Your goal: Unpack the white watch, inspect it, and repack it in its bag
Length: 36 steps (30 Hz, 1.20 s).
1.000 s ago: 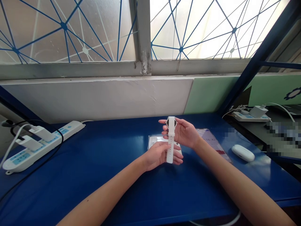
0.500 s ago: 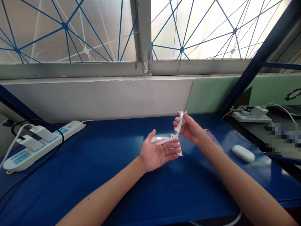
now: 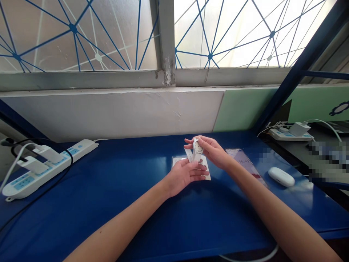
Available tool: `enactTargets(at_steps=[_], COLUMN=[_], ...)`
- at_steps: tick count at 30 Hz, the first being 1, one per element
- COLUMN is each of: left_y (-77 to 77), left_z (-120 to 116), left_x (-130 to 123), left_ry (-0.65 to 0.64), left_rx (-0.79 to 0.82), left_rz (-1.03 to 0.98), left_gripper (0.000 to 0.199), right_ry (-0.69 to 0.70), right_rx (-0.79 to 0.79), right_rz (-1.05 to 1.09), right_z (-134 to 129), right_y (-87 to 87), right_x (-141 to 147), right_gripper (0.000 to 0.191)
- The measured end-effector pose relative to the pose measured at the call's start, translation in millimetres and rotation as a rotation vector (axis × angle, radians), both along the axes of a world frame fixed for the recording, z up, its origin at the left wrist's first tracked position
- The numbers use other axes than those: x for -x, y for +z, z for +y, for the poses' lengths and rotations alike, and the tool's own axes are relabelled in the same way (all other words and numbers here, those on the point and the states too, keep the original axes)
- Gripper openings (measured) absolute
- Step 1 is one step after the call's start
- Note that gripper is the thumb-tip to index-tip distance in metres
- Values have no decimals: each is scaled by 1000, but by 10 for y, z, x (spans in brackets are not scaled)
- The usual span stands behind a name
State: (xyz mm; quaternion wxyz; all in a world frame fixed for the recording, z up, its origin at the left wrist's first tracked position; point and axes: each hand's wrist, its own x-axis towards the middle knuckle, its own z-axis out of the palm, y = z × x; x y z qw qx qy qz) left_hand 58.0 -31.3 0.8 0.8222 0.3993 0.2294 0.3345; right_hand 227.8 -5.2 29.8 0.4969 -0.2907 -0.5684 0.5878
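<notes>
A white wristwatch [image 3: 198,146] with a round pale dial is held up over the blue table, its dial turned towards me. My right hand [image 3: 211,147] grips it by the case from the right, thumb beside the dial. From below, my left hand [image 3: 183,176] has its thumb pressed on the lower strap, palm up, with the other fingers stretched beneath. Another part of the white strap hangs to the left of the dial. Behind and under the hands lies a pale flat card or packet [image 3: 206,174], largely covered by them.
On the left of the blue table [image 3: 109,211] lies a white power strip [image 3: 79,149] with plugged-in adapters and a black cable [image 3: 49,187]. A phone [image 3: 244,162] and a white oval case [image 3: 281,177] lie to the right. A wall and windows stand behind.
The watch has come down and left, and its dial has turned to face me. My left hand, flat and open before, has closed its thumb onto the strap. More of the phone shows.
</notes>
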Motion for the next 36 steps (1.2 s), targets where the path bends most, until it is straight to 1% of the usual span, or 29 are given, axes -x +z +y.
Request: enactTargets(at_steps=[4, 8, 13, 16, 19, 21, 23, 26, 30, 32, 36], left_y=[-3, 15, 27, 11, -12, -17, -11, 14, 36, 34, 24], left_z=[-33, -48, -54, -49, -38, -34, -38, -53, -66, -68, -69], left_x=[-24, -31, -37, -42, -40, -37, -36, -41, -38, -29, -13], left_ry=[24, 35, -4, -41, -72, -90, -114, -144, -189, -226, -292], left_rx=[-77, -132, -132, -117, -99, -82, -63, -42, -33, -26, 0], left_rz=[117, 166, 189, 162, 88, 46, 26, 29, 33, 37, 42], left_gripper=[37, 38, 46, 47, 43, 40, 37, 33, 34, 37, 39], right_ry=[19, 7, 45, 44, 46, 68, 126, 249, 360, 376, 344], right_rx=[8, 0, 43, 42, 60, 95, 147, 237, 273, 268, 232], right_rz=[-46, -41, -31, -57, -62, -29, 47, 168, 261, 280, 294], right_z=[-3, -12, -25, -26, -22, -20, -22, -42, -84, -98, -103], right_y=[-14, -32, -56, -62, -66, -67, -57, -13, 64, 91, 119], right_x=[13, 52, 97, 95, 88, 87, 86, 78, 54, 43, 24], right_gripper=[29, 27, 29, 29, 26, 24, 31, 53, 71, 75, 79])
